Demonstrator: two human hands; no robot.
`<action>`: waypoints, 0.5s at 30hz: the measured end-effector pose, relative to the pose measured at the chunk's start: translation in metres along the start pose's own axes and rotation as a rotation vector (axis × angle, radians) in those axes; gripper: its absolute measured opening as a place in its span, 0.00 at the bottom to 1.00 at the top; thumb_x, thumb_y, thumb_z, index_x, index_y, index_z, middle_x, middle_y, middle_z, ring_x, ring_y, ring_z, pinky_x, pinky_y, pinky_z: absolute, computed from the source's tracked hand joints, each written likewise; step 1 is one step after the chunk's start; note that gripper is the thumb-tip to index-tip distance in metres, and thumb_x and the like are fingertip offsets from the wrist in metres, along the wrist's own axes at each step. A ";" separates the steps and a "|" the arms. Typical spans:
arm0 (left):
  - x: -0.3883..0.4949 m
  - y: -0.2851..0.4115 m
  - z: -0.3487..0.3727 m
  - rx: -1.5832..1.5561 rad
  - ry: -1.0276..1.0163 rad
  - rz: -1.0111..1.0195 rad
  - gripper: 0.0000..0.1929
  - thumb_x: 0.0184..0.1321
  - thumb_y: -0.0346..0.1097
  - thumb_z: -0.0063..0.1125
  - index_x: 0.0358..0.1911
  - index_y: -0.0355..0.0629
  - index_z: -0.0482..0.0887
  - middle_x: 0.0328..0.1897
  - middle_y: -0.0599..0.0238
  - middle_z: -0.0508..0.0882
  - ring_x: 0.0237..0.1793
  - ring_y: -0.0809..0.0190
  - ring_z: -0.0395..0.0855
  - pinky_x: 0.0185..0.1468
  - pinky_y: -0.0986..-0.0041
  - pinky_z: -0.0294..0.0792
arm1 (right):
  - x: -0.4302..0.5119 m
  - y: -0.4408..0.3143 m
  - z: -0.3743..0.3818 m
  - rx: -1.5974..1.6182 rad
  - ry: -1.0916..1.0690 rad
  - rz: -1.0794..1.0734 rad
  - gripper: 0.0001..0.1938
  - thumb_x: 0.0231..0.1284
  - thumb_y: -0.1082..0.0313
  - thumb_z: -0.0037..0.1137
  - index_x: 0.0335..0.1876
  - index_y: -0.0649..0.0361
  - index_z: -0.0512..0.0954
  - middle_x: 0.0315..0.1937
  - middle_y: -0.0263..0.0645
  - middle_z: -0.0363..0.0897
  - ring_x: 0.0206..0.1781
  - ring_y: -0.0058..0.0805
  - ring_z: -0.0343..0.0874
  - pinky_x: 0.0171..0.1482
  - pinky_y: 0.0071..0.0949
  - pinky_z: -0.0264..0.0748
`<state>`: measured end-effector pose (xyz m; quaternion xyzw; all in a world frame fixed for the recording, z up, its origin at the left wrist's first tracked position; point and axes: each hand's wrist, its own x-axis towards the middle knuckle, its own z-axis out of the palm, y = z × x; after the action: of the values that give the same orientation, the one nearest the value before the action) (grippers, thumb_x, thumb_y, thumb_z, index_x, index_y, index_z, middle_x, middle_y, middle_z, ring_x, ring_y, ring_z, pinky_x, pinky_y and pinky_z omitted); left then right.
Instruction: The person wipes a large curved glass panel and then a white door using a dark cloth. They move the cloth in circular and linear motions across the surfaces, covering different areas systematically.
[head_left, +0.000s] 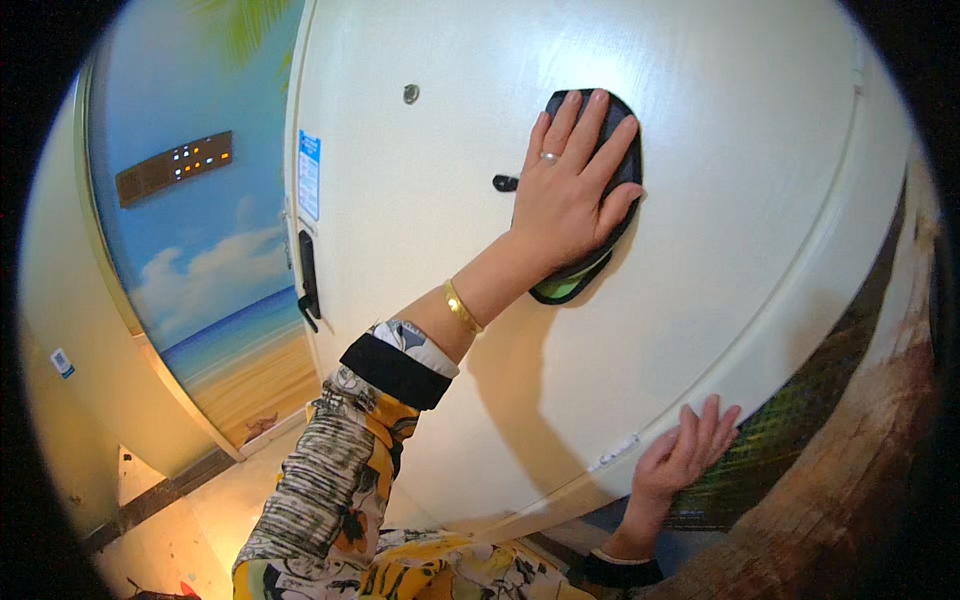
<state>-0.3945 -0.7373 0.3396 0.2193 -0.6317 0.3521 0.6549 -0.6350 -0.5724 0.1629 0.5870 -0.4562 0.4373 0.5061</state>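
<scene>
My left hand (566, 180) lies flat, fingers spread, on a dark oval pad (630, 154) and holds it against a white door (420, 202). The pad has a black rim and a green lower end (564, 289); whether it is a cleaning mitt or something else, I cannot tell. A small black tab (505, 182) with a hole sticks out left of the hand. Low on the right, my right hand (686, 450) is empty with its fingers apart, at the white door frame (750, 375); contact with it is unclear.
The door carries a round metal peephole (411, 94), a black lever handle (309, 281) and a blue-and-white label (309, 176) at its left edge. Hinges (619, 450) line the right side. Left stands a beach-mural wall (225, 300) with a lit panel (176, 169). Tiled floor (202, 517) shows below.
</scene>
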 end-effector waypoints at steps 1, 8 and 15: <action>-0.012 -0.001 -0.002 0.005 -0.015 -0.009 0.29 0.67 0.53 0.52 0.69 0.49 0.71 0.79 0.48 0.60 0.77 0.39 0.54 0.76 0.45 0.48 | -0.003 0.002 0.001 0.011 0.026 0.014 0.16 0.70 0.74 0.41 0.59 0.60 0.74 0.69 0.49 0.70 0.78 0.56 0.54 0.77 0.57 0.44; -0.102 -0.039 -0.012 0.053 -0.039 -0.060 0.30 0.66 0.50 0.54 0.68 0.43 0.73 0.78 0.45 0.61 0.77 0.37 0.55 0.74 0.43 0.49 | -0.021 0.016 0.006 0.038 0.048 0.013 0.14 0.73 0.72 0.41 0.58 0.60 0.76 0.69 0.48 0.69 0.79 0.54 0.54 0.78 0.56 0.44; -0.203 -0.057 -0.026 0.036 -0.087 -0.147 0.29 0.70 0.49 0.45 0.68 0.35 0.71 0.77 0.39 0.60 0.77 0.33 0.53 0.74 0.41 0.47 | -0.025 0.019 0.010 0.011 0.060 0.006 0.14 0.74 0.73 0.40 0.60 0.58 0.73 0.69 0.48 0.69 0.78 0.53 0.55 0.76 0.58 0.48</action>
<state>-0.3256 -0.7925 0.1460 0.2920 -0.6353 0.3044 0.6469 -0.6580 -0.5809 0.1414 0.5752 -0.4401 0.4585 0.5150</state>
